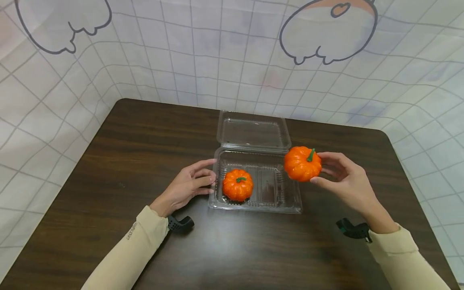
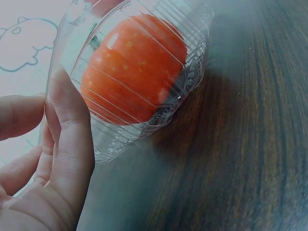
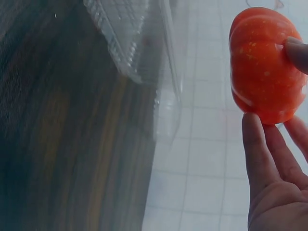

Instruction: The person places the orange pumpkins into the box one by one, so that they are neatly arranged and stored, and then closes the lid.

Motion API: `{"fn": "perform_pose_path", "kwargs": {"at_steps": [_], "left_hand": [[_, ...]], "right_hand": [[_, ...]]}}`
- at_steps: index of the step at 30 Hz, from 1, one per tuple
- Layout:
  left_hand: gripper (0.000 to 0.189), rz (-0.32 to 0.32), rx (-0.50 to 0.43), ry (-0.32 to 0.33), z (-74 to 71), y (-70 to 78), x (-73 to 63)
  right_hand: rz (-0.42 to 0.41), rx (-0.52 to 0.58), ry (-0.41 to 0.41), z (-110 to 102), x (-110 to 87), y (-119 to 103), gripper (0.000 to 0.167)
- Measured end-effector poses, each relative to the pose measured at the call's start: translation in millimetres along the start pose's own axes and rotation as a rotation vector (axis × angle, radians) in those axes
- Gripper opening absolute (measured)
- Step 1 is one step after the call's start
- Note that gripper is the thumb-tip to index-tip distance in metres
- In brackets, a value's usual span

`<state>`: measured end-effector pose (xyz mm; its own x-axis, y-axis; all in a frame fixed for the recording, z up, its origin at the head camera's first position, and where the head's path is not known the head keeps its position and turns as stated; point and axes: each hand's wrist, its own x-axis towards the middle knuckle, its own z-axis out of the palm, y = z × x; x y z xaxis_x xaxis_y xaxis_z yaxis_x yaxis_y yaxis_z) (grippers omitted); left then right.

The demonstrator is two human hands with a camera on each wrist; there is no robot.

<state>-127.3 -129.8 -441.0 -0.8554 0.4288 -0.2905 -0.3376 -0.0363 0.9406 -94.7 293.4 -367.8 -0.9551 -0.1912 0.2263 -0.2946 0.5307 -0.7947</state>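
Note:
A clear plastic clamshell container (image 1: pixel 268 203) lies open on the table, its lid folded back toward the wall. One small orange toy pumpkin (image 1: pixel 237 185) with a green stem sits in the left part of the base. My left hand (image 1: pixel 188 183) pinches the container's left rim between thumb and fingers; in the left wrist view the pumpkin (image 2: pixel 134 67) shows through the ribbed side. Over the base's right edge, my right hand (image 1: pixel 344 179) holds a second orange pumpkin (image 1: pixel 301 164), thumb on one side and fingertips on the other, as the right wrist view also shows.
The dark wood-grain table (image 1: pixel 145 133) carries the container near its middle. Behind and beside it hangs a white grid-patterned cloth (image 1: pixel 195 60) with cartoon drawings. The upright-looking lid (image 1: pixel 253 129) reaches close to the table's back edge.

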Motion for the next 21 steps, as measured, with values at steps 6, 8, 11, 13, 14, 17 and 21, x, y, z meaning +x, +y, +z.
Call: {"fn": "perform_pose_path", "kwargs": {"at_steps": [6,8,11,13,14,17,21], "left_hand": [[0.062,0.001,-0.001,-0.003,0.0,-1.1,0.7],[0.062,0.0,0.0,-0.003,0.1,-1.2,1.1],[0.061,-0.001,0.001,0.0,0.3,-1.2,1.5],[0.061,-0.002,0.0,0.001,0.4,-1.2,1.8],[0.061,-0.002,0.0,0.002,0.3,-1.2,1.9],[0.06,-0.002,0.001,0.003,0.3,-1.1,2.1],[0.06,0.003,-0.002,0.001,-0.2,-1.0,1.9]], "right_hand": [[-0.005,0.001,-0.067,10,2.7,1,0.061],[-0.006,-0.006,-0.088,13,3.3,2,0.061],[-0.007,-0.025,-0.114,17,4.8,1,0.061],[-0.012,-0.038,-0.131,20,6.0,1,0.061],[-0.015,-0.042,-0.139,21,6.7,1,0.061],[-0.021,-0.036,-0.164,26,9.3,0,0.06],[-0.033,-0.014,-0.21,32,14.2,-2,0.06]]}}
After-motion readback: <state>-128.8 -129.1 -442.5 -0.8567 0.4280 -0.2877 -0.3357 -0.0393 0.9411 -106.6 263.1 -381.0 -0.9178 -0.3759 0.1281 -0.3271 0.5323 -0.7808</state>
